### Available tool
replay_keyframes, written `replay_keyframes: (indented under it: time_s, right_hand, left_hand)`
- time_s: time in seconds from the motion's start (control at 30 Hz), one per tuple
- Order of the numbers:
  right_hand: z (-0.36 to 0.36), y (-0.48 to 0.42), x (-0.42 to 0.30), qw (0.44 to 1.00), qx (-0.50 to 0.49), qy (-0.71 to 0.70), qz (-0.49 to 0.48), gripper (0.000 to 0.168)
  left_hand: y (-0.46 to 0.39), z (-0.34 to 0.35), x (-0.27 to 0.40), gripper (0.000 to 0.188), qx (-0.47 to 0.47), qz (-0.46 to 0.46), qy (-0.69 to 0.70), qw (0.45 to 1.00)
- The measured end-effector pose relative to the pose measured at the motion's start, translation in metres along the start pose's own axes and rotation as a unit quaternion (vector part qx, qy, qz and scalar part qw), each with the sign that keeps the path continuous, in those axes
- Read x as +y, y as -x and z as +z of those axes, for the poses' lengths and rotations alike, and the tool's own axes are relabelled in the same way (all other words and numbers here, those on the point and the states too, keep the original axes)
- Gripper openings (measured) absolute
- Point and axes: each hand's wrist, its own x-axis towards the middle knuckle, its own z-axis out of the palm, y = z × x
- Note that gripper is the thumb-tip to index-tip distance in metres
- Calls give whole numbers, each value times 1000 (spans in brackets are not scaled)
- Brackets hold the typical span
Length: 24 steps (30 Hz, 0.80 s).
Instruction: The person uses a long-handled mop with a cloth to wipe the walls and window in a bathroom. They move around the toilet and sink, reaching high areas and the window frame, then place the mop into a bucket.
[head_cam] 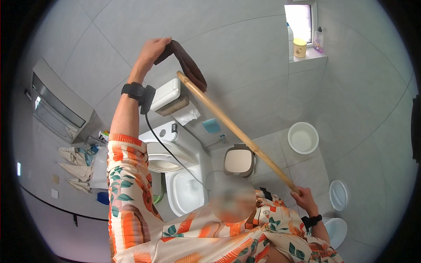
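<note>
My left hand (154,51) is raised at the upper left, its fingers closed on one end of a folded dark brown cloth (189,65). The cloth hangs down to the right in a bent strip. At the lower right my right hand (305,199) grips the lower end of a long bamboo pole (233,128). The pole slants up and left, its upper tip beside the hanging cloth; whether they touch I cannot tell. A black band with a small device (139,93) is strapped to my left wrist, and a black cable runs from it.
Under my left arm is a toilet (187,189), with a tissue dispenser (167,97) on the wall above. A lidded bin (239,161) and a white basin (303,138) stand on the tiled floor. Bottles and a yellow canister (299,48) occupy the windowsill. A mirrored cabinet (57,102) hangs left.
</note>
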Motion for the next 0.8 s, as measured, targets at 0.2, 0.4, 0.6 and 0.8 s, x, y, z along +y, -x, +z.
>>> replay_keyframes:
  time_s: [0.2, 0.4, 0.6, 0.8]
  right_hand:
    - [9, -17, 10, 999, 27, -16, -30, 25]
    - [8, -26, 27, 1000, 26, 6, -16, 22]
    - [7, -40, 20, 999, 29, -10, -29, 25]
    - [19, -62, 16, 999, -4, -34, -35, 27]
  left_hand:
    - [-1, 0, 6, 40, -2, 11, -63, 998]
    - [3, 6, 6, 40, -19, 13, -29, 999]
    - [20, 9, 26, 36, -66, 21, 9, 998]
    - [24, 21, 16, 31, -45, 186, -84, 978]
